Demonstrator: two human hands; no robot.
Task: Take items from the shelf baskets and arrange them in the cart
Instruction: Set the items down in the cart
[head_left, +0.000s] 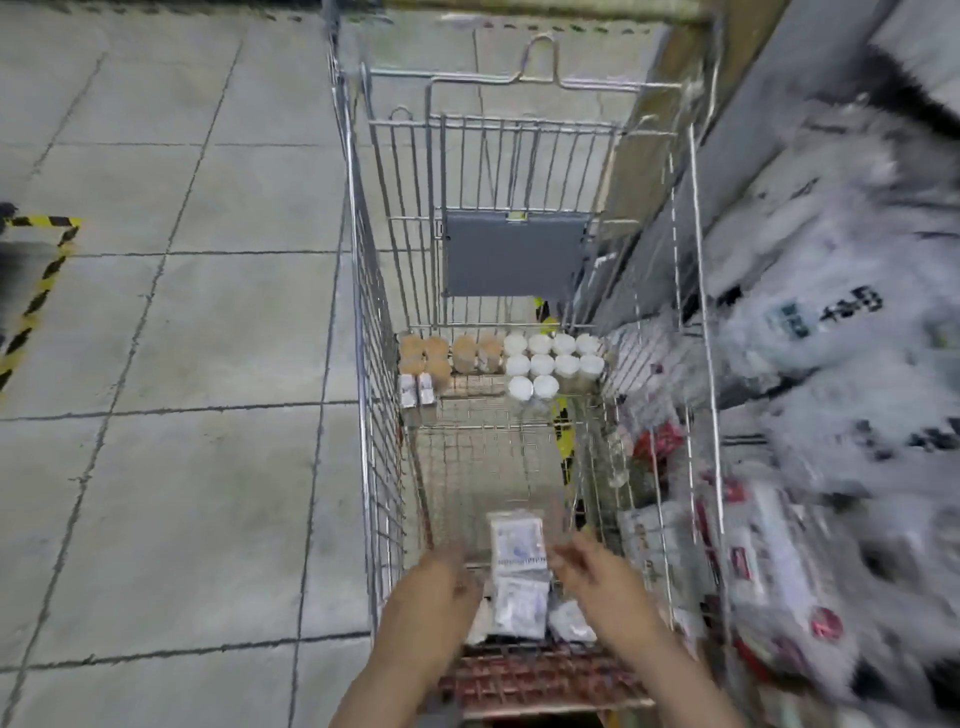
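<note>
Most of my view on the left is bare concrete floor (171, 338), wide open beside the cart, with a strip of yellow-and-black tape (39, 291) marking a corner at the far left edge. On the right, the shelf baskets (810, 415) crowd right up against the cart's side wires, stuffed with blurred white and red packets, so I see no free gap on that side. Between them stands the wire cart (374, 415), its long basket running away from me, with a grey flap (514, 254) hanging on the far end wall. Along the far end of the cart floor I see a row of brown-lidded jars (449, 356) on the left and white-lidded jars (553, 358) on the right, packed touching one another, with two small boxes (418, 389) just in front of the brown ones. The middle of the cart floor lies open between those rows and my hands. At the near end sits a stack of white packets (519, 571). My left hand (441, 582) is at the stack's left edge and my right hand (597, 571) at its right edge; both are blurred, and I cannot tell whether either one grips the packets or only touches them.
</note>
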